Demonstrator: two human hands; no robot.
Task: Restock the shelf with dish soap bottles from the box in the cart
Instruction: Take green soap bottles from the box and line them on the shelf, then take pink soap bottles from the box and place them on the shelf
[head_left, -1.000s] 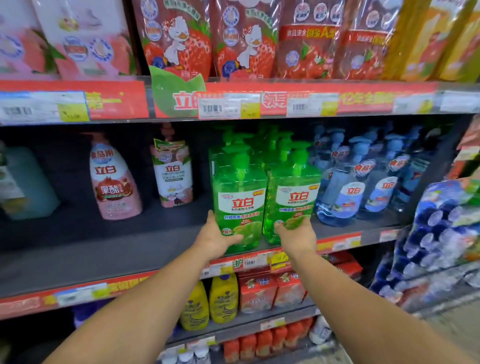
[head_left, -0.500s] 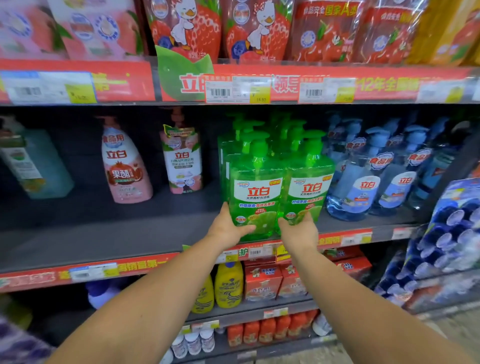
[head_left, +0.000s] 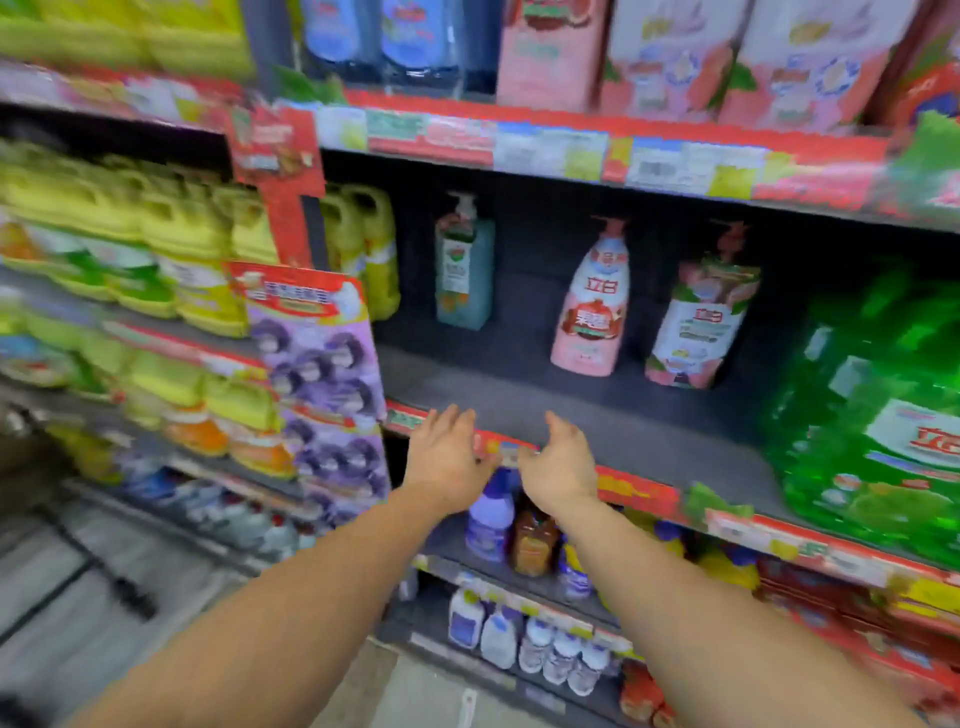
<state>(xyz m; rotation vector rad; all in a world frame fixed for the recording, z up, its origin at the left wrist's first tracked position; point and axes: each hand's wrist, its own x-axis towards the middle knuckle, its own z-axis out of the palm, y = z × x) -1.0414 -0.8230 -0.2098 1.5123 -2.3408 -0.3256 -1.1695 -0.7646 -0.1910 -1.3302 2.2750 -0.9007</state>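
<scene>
Now releasing: left hand (head_left: 448, 457) and right hand (head_left: 558, 467) both hanging empty at lower centre, fingers spread and relaxed, gripping nothing, where half a second earlier each was pressing the base of a green bottle. Swinging left too, pushing the green bottles (head_left: 872, 415) out to the right edge of the frame, standing on the shelf (head_left: 545, 410) and well apart from both hands. Likely meaning that pair set in place and a turn back toward the cart beginning; cart and box not showing anywhere in this blurred frame.

Standing further back on the same shelf: a teal bottle (head_left: 464, 270), a pink bottle (head_left: 592, 312) and a pouch (head_left: 698, 322), spaced apart. Filling the left of the frame: yellow jugs (head_left: 156, 249). Jutting out beside the left hand: a purple display (head_left: 322, 374), possibly catching an elbow on the way round.
</scene>
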